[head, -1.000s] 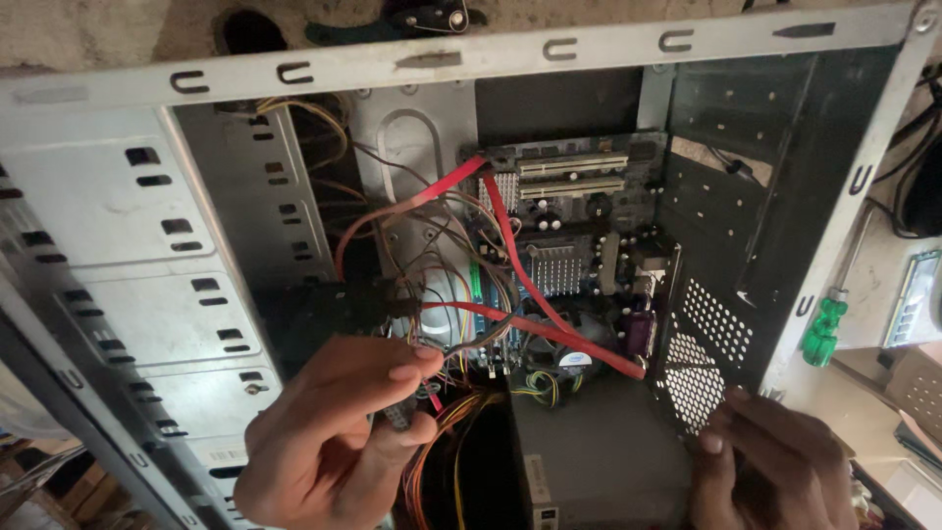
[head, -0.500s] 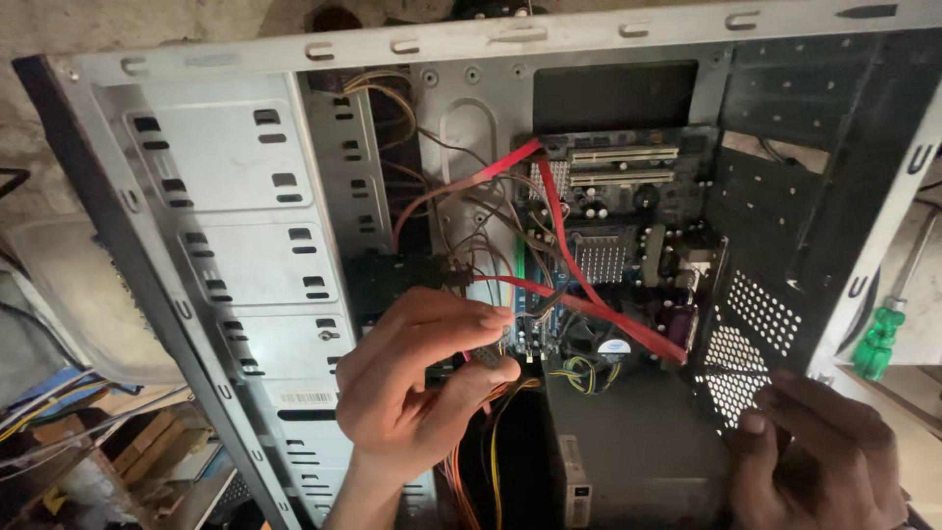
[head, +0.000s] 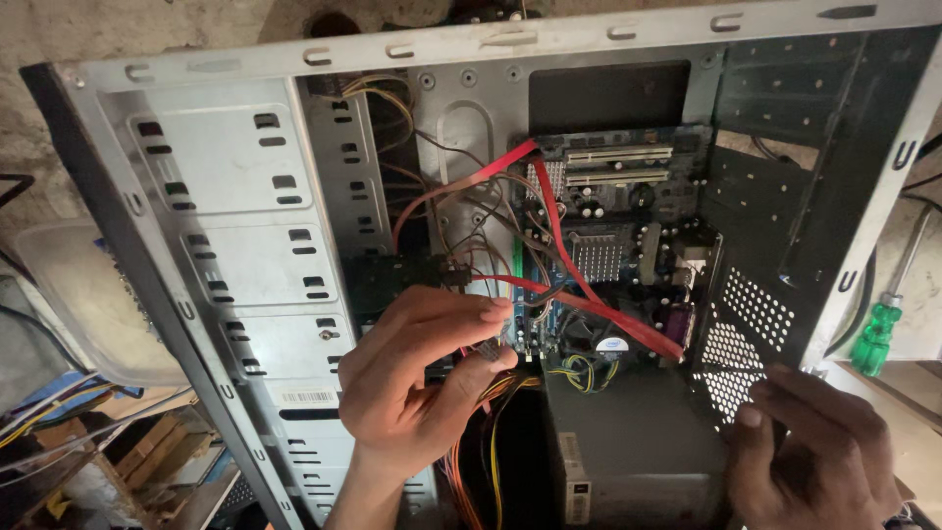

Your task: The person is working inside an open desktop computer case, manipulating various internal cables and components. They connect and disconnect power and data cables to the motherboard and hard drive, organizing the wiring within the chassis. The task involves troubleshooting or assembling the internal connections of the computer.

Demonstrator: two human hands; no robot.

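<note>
Left of frame: the drive-bay rack (head: pixel 245 245) of the open computer case (head: pixel 549 39) now sits further right than a moment ago; the view has swung, the case itself appears unmoved. Centre: the left hand (head: pixel 417 378) remains in the wiring, fingers pinched together on a small connector (head: pixel 488 350) beside the red flat cable (head: pixel 589 294). Lower right: the right hand (head: pixel 810 456) stays clamped on the perforated rear panel (head: pixel 746 334). Work is unchanged, grip maintained.

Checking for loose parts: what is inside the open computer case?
Inside the computer case: motherboard, red flat cables, coloured wires and grey power supply. The left hand hides the connector it pinches.
</note>
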